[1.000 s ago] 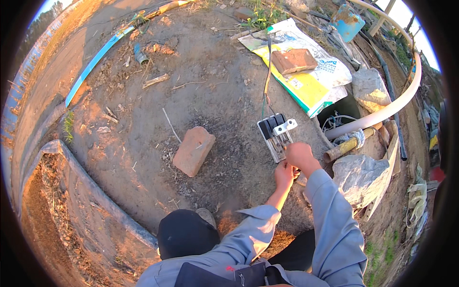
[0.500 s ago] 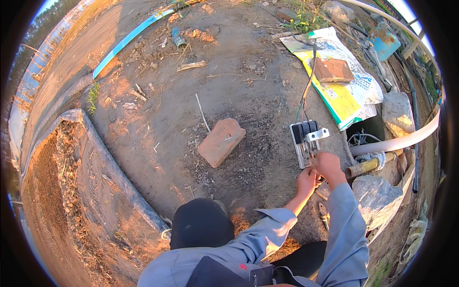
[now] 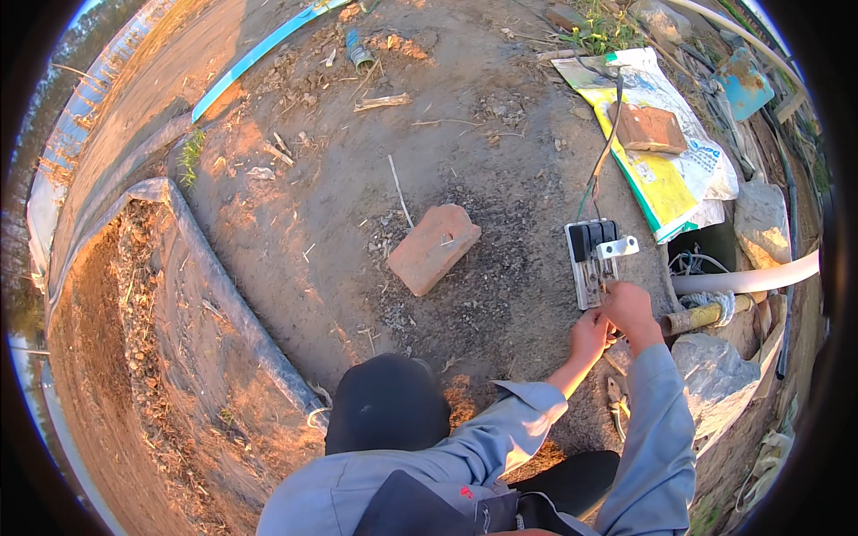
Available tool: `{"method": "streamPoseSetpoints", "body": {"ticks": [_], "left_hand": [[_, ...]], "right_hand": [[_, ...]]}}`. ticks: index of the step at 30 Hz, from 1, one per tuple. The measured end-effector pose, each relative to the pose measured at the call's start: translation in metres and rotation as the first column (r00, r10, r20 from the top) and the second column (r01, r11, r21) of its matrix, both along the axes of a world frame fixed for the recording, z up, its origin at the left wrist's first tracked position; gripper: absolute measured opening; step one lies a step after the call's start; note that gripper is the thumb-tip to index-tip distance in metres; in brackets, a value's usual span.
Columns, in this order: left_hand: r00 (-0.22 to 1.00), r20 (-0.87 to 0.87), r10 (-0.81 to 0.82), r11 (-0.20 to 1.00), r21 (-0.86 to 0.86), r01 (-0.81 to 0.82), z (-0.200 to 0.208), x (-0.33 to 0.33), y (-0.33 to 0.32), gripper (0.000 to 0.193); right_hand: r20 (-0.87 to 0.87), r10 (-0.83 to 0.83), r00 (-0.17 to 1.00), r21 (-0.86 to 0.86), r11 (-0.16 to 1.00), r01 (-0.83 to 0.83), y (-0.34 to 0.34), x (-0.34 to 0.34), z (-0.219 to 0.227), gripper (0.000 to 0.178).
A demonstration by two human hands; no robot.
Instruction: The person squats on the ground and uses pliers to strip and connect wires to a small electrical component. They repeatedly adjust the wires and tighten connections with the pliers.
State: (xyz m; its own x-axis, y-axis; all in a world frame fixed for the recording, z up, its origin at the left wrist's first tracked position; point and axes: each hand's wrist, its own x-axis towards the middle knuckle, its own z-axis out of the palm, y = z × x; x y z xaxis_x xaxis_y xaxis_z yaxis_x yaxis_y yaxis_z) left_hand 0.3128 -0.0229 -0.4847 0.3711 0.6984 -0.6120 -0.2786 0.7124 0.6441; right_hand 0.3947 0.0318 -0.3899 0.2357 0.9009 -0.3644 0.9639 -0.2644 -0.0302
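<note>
Two bare hands crowd the near end of a small switch (image 3: pixel 590 268) lying on the dirt ground (image 3: pixel 527 330), with a loose brick (image 3: pixel 435 248) off to its left. Long axis runs nearly straight away from the person: black block (image 3: pixel 593 239) at the far end, where the wires (image 3: pixel 601 167) come in, white metal strip (image 3: pixel 618 247) sticking out to the right. Left hand (image 3: pixel 590 339) has bent fingers bunched against the right hand (image 3: pixel 632 310), which curls over the near end. Can't tell how far either's open or what's gripped.
</note>
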Motion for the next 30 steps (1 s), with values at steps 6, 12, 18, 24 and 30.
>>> {"method": "streamPoseSetpoints", "body": {"ticks": [6, 12, 18, 24, 30], "left_hand": [[0.998, 0.038, 0.055, 0.999, -0.001, -0.055, -0.004, 0.007, -0.002, 0.029], [0.995, 0.079, 0.055, 0.998, -0.015, -0.054, -0.008, 0.011, -0.002, 0.025], [0.988, 0.111, 0.104, 0.994, 0.012, -0.106, -0.011, 0.014, -0.003, 0.022], [0.981, 0.154, 0.115, 0.993, -0.022, -0.113, -0.013, 0.014, -0.003, 0.022], [0.968, 0.237, 0.083, 0.996, -0.044, -0.075, -0.014, 0.012, -0.001, 0.023]], "right_hand": [[-0.127, -0.034, 0.991, 0.028, 0.999, 0.038, 0.001, 0.005, -0.002, 0.025], [-0.016, -0.053, 0.998, -0.056, 0.997, 0.052, 0.004, 0.010, -0.012, 0.032], [-0.158, -0.131, 0.979, -0.044, 0.991, 0.126, 0.004, 0.013, -0.010, 0.033], [0.010, 0.016, 1.000, 0.032, 0.999, -0.017, -0.002, 0.007, -0.003, 0.025], [0.055, 0.189, 0.980, 0.082, 0.978, -0.193, -0.003, 0.012, -0.014, 0.018]]}}
